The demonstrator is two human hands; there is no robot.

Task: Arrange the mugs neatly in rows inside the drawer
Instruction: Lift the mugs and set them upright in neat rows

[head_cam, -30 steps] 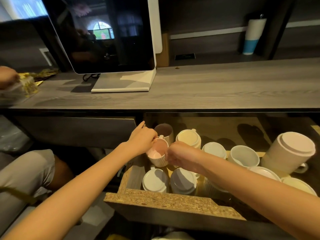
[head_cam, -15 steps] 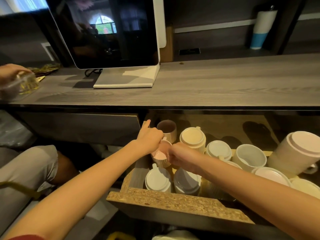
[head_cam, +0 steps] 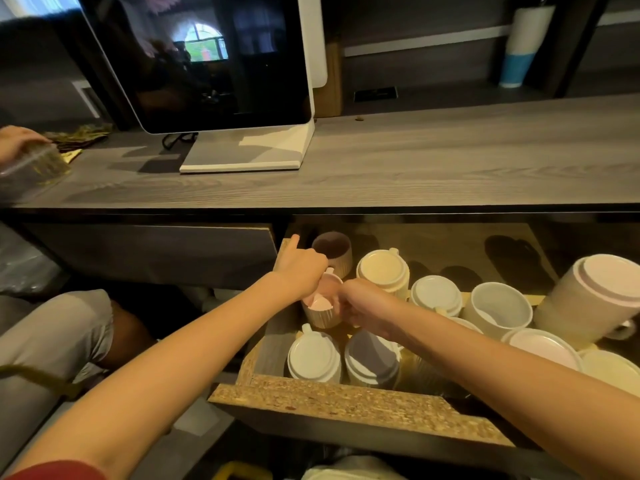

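Observation:
An open wooden drawer (head_cam: 346,396) under the counter holds several mugs. A ribbed mug with a pink inside (head_cam: 320,306) stands upright near the drawer's left side. My left hand (head_cam: 301,265) grips its far rim by the handle, index finger pointing out. My right hand (head_cam: 360,303) grips its right rim. Behind it stands an upright brown-lined mug (head_cam: 333,249). A cream mug (head_cam: 382,271) and two white mugs (head_cam: 313,356) (head_cam: 372,360) sit upside down. A white mug (head_cam: 497,311) stands upright to the right, and a large one (head_cam: 588,299) lies tilted.
A grey wooden counter (head_cam: 415,161) runs above the drawer, carrying a monitor on a white stand (head_cam: 221,64). Another person's hand (head_cam: 15,140) holds a clear container at the far left. A white and blue tumbler (head_cam: 523,46) stands at the back right. A person's knee (head_cam: 52,334) is left of the drawer.
Both hands stay on the pink-lined mug; it has hardly moved. The camera has tilted slightly, shifting the view.

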